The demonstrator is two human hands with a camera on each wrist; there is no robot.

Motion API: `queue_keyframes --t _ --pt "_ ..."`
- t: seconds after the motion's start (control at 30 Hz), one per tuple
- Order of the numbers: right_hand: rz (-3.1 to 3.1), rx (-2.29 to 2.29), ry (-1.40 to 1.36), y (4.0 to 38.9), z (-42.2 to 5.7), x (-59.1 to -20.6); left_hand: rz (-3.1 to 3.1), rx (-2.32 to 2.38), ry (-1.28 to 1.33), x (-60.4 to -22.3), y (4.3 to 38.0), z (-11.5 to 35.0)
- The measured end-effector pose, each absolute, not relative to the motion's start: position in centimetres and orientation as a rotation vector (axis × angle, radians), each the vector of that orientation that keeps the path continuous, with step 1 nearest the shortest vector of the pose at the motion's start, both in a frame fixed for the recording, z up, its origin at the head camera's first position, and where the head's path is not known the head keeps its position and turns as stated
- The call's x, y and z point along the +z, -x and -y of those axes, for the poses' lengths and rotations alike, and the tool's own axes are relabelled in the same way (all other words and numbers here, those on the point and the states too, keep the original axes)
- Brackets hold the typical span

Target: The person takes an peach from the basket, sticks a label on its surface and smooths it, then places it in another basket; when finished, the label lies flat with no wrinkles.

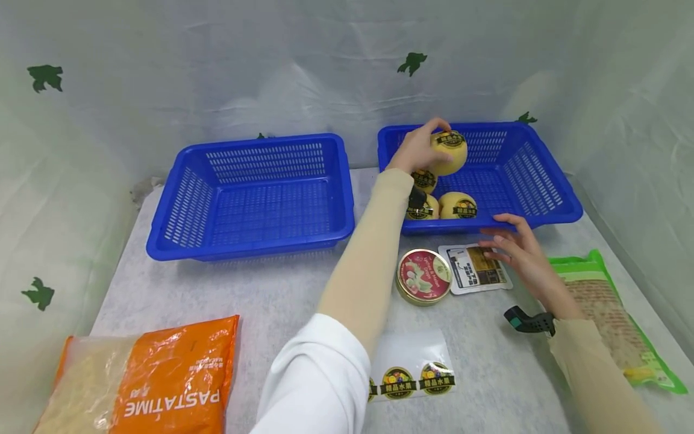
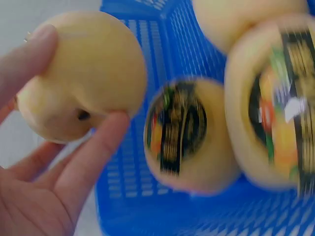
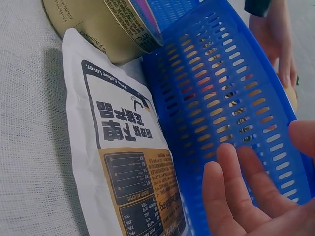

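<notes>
My left hand (image 1: 418,152) grips a round yellow fruit (image 1: 451,161) with a black-and-gold label, above the left part of the right blue basket (image 1: 547,181). In the left wrist view, thumb and fingers curve around that fruit (image 2: 98,64), whose dimpled stem end shows. Three similar labelled fruits (image 1: 457,201) lie in the basket near its left end. At the basket's front rim is my right hand (image 1: 523,253), fingers loosely bent and holding nothing. Below those fingers lies a flat white-and-brown coffee packet (image 1: 474,271); whether the fingertips touch the basket, I cannot tell.
A second blue basket (image 1: 271,211) stands to the left. Beside the packet sits a round red-lidded drops tin (image 1: 424,276). A clear label sheet (image 1: 412,349) lies nearer, partly behind the left arm. An orange pasta bag (image 1: 179,361) is front left; a green-edged bag (image 1: 607,307) is at right.
</notes>
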State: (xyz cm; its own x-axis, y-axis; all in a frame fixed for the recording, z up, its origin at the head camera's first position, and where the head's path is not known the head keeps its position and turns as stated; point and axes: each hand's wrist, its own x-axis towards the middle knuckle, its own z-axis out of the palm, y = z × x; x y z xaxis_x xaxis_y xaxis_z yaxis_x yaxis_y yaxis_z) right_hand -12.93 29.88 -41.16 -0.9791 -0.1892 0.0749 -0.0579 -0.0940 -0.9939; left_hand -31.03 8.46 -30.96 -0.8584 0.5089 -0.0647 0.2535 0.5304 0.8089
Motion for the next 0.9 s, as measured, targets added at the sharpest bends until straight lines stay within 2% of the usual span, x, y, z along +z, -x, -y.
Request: queue_keyframes --t 0.53,0.9 --pt "-2.094 -2.201 0.278 12.8 -30.2 -41.2 -2.581 1.002 -0.682 -32.5 29.4 -13.4" --pt "-2.12 -2.177 0.331 12.9 -30.3 -41.5 -2.643 0.855 -0.639 -32.4 29.4 -12.1"
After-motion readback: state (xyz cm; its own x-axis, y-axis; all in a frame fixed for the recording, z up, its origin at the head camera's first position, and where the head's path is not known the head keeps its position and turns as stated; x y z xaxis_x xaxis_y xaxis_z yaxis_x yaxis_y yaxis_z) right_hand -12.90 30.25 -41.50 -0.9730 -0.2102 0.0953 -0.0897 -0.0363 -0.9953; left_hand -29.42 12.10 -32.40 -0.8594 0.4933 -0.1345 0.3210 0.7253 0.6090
